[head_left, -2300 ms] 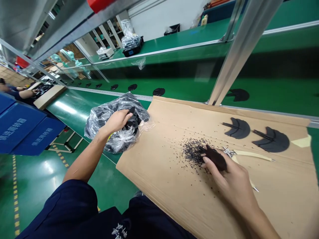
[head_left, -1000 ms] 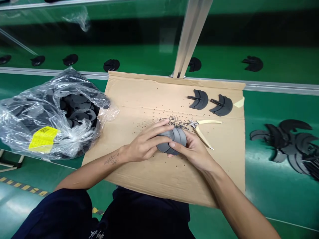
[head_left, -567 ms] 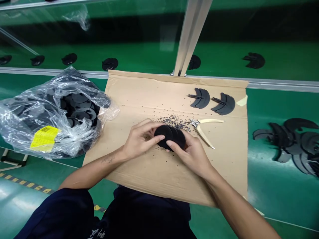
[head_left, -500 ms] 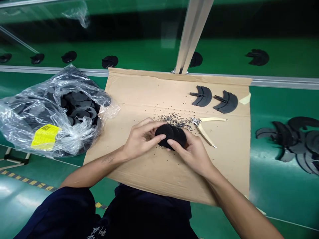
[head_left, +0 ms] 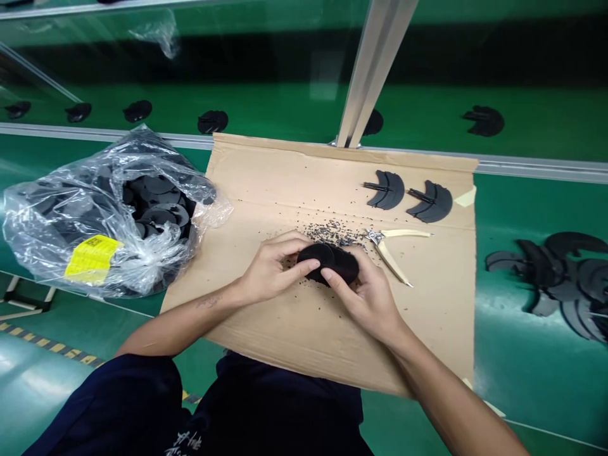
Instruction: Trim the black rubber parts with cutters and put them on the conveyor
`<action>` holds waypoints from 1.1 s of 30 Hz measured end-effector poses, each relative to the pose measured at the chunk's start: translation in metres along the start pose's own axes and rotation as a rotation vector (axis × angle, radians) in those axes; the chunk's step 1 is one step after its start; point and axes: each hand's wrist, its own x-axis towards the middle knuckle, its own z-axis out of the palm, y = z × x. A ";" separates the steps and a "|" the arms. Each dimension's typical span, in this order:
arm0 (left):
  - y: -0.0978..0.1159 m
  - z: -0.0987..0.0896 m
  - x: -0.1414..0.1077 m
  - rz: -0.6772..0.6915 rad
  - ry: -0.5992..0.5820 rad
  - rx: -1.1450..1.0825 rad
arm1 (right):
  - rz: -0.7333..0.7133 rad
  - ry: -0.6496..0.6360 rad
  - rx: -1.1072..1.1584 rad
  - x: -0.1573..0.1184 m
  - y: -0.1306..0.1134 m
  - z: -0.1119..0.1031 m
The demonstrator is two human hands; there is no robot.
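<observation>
Between my two hands is a stack of thin black rounded plastic parts (head_left: 327, 261), held over the cardboard sheet (head_left: 304, 342). My left hand (head_left: 273, 266) pinches its left side, thumb across the top. On the right side, my right hand (head_left: 368, 288) grips it with the thumb in front. The fingers behind and under the parts are partly hidden. Just beyond lie many small black scraps (head_left: 332, 232). Spread-handled nippers (head_left: 394, 248) with cream grips rest right of my right hand. Two black curved parts (head_left: 386, 189) with stems lie farther back.
A clear plastic bag (head_left: 42, 215) full of black discs, with a yellow label (head_left: 94, 258), stands at left. More black parts (head_left: 560, 272) are piled on the green table at right. A metal post (head_left: 375, 69) rises behind the cardboard; reflective panels stand beside it.
Both hands still hold the black stack in nearly the same place. The stack's pieces have shifted slightly against each other, and the whole view has moved a little.
</observation>
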 end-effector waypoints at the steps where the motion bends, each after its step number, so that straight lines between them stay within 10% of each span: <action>1: 0.000 -0.002 0.001 0.038 -0.014 0.010 | -0.019 0.002 -0.028 0.000 0.000 0.000; 11: 0.003 -0.010 0.001 0.344 -0.107 0.320 | -0.326 -0.003 -0.374 0.003 -0.001 -0.009; 33: 0.013 -0.012 0.000 0.306 -0.006 0.004 | -0.325 -0.018 0.017 -0.003 0.005 0.005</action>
